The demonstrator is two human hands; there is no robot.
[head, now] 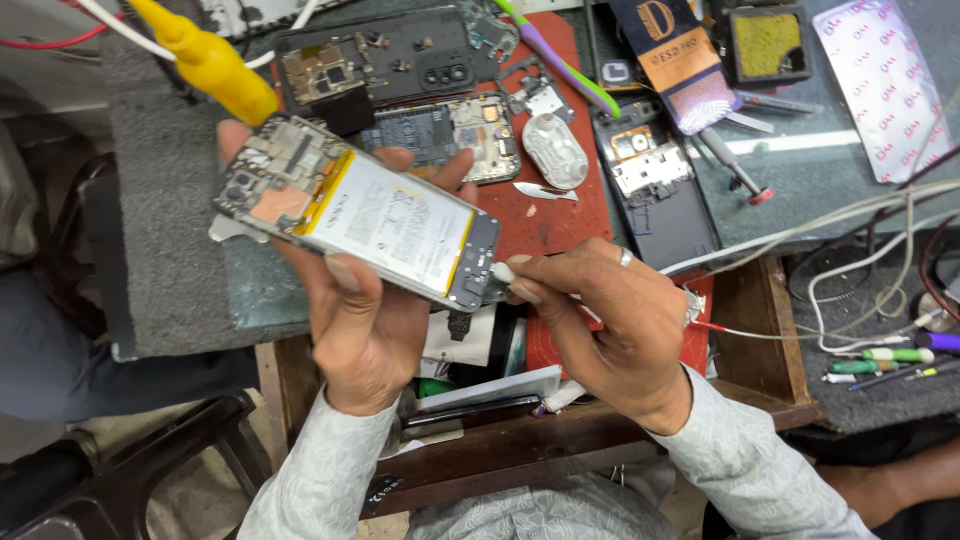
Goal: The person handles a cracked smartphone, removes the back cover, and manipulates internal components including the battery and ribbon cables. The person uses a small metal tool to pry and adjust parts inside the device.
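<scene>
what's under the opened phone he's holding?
The left hand is under the opened phone, thumb on its battery. Below lie a grey mat and glass sheet. Anything directly beneath is hidden.

We had only one view, from the head camera: it looked steeply down, quite near, at the workbench (860, 150) before the person.

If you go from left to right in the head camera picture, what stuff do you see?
Yellow handle → opened phone in the left hand → right hand with a white tool → white cables → small screwdrivers.
</scene>
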